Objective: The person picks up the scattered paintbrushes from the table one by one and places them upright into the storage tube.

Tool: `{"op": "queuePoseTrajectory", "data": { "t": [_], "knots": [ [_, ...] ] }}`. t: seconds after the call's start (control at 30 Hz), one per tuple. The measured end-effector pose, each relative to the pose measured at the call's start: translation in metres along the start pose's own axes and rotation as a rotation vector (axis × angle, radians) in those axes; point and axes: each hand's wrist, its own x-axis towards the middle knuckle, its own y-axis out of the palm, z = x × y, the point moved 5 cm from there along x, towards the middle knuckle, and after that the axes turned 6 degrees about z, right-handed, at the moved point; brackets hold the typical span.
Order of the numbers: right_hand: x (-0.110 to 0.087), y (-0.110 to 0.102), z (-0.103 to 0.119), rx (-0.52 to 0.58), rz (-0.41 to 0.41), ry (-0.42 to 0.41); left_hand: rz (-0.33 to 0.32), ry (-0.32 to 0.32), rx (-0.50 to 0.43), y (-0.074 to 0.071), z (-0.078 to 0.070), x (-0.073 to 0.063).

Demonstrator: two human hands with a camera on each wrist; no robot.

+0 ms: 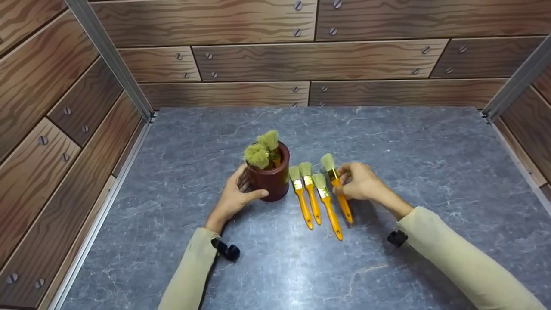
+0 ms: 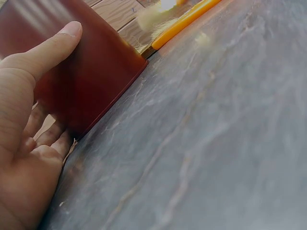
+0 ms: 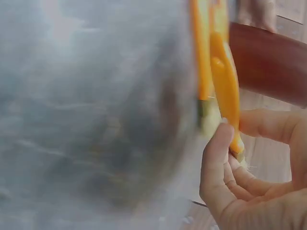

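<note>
Against left hand [image 1: 233, 197], pot [image 1: 274, 185], paintbrush [image 1: 345, 208] in right hand [image 1: 360, 181]

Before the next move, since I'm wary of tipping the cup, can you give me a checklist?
1. Cup upright on table: ok.
2. Left hand holding the cup: ok, thumb against its side.
3. Right hand gripping a brush: ok, pinched.
4. That brush in the cup: not ok, outside it.
5. Room among the brushes inside: cannot tell, bristles cover much of the opening.

No readable text, labels, brands, numbers or signs.
</note>
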Motion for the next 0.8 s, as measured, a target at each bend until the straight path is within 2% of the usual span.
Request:
{"op": "queuePoseTrajectory", "data": {
  "t": [0.17, 0.37, 0.63, 0.8],
  "knots": [
    [-0.008, -0.012, 0.025, 0.099, 0.032, -0.056, -0.003, -0.004, 0.012, 0.000, 0.001, 0.000],
    [-0.013, -0.023, 0.053, 0.156, 0.003, -0.149, -0.006, -0.002, 0.000, 0.000, 0.001, 0.000],
    [-0.012, -0.023, 0.087, 0.244, -0.009, -0.297, -0.008, -0.001, -0.020, 0.001, 0.001, 0.000],
    [-0.009, -0.022, 0.107, 0.252, -0.043, -0.384, -0.010, -0.005, -0.016, 0.001, 0.001, 0.000]
  ]
}}
